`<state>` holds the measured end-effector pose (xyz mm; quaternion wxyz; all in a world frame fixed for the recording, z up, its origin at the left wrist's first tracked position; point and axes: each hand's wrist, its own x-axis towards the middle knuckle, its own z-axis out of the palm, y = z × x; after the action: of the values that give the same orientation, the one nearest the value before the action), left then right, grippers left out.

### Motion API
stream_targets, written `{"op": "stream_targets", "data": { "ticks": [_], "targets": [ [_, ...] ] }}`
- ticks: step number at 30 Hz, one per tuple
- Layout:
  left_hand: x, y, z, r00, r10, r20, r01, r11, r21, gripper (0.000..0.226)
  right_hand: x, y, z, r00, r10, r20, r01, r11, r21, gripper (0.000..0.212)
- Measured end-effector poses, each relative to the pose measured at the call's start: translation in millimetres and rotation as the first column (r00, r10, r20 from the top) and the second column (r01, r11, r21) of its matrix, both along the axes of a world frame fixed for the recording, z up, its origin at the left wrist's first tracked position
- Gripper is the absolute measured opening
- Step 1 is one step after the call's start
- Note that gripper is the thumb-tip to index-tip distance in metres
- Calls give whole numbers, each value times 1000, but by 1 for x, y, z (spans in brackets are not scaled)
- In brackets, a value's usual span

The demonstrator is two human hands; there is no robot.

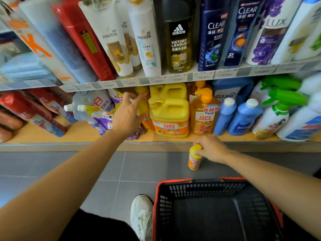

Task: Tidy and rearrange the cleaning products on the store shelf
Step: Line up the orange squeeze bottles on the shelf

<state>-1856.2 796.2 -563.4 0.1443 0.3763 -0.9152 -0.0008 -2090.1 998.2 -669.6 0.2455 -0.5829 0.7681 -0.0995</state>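
My right hand (211, 148) grips the yellow cap of a small orange detergent bottle (194, 160) that stands on the grey floor just in front of the bottom shelf. My left hand (127, 115) reaches into the bottom shelf (86, 134) with fingers spread and relaxed, in front of another small yellow-capped orange bottle (145, 110); whether it touches it I cannot tell. Right of that stand a yellow detergent jug (169, 117) and an orange pump bottle (204, 115). Refill pouches (94, 108) lean to the left of my left hand.
Two blue bottles (238, 117) and green-trigger spray bottles (278, 112) fill the shelf's right side. Red packs (31, 112) lean at the left. Shampoo and body wash (178, 35) line the upper shelf. A red-rimmed black basket (173, 192) sits on the floor beside my white shoe (141, 214).
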Motion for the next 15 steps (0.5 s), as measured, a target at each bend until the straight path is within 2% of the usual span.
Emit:
{"op": "stream_targets", "data": {
  "ticks": [4,6,12,15],
  "targets": [
    [6,2,5,999,-10,-49,13,998,59,40,-4,5,-9,996,-86,18,85,996,41,24],
    [9,3,7,999,-20,-39,23,997,73,34,-5,7,-9,991,-126,43,125,991,41,23],
    [12,21,22,996,-58,-63,61,997,40,32,-6,15,-4,989,-118,91,106,986,129,25],
    [13,32,44,990,-85,-112,89,996,25,31,-8,17,3,985,-93,146,67,982,175,36]
  ]
}}
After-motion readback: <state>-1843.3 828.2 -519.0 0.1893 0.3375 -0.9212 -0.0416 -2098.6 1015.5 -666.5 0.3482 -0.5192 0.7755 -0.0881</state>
